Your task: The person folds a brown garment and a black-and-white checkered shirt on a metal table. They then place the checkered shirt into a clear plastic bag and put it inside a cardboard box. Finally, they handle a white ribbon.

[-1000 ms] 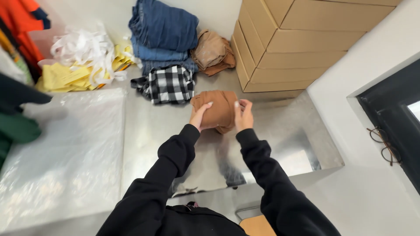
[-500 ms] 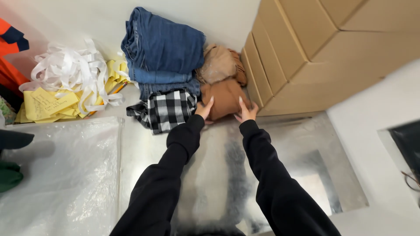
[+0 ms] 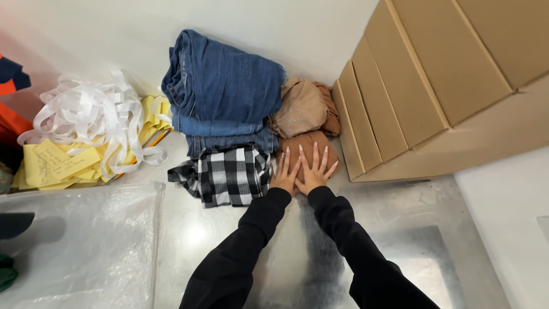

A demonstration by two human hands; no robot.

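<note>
Seen from above, two arms in black sleeves reach up from the bottom edge toward the middle of a shiny metal tabletop [image 3: 400, 229]. Both hands lie flat, side by side, on a folded brown cloth [image 3: 309, 150] just above centre. The left hand [image 3: 284, 174] rests on the cloth's left part, the right hand [image 3: 313, 171] on its middle; the two hands touch each other at the thumbs. On each hand the grip is spread flat with fingers extended, pressing on the cloth, not closed around it.

The brown cloth sits on the tabletop with other clothing about it. At its 12 o'clock, touching it, lies a crumpled tan garment [image 3: 303, 106]. At its 9 o'clock, just beside it, is a folded black-and-white checked shirt [image 3: 226, 174]. At its 10 o'clock rises a pile of folded blue jeans [image 3: 223, 88], which leans against the white wall behind. At its 3 o'clock, just beside it, stand several flat cardboard boxes [image 3: 429, 74], tilted against one another.

Toward 9 o'clock in the whole scene, a tangle of white ribbon [image 3: 86, 117] lies on yellow paper notes [image 3: 57, 163]. At 8 o'clock, a sheet of clear plastic [image 3: 74, 246] covers the tabletop. At the left edge, orange fabric [image 3: 11, 114] shows only in part.
</note>
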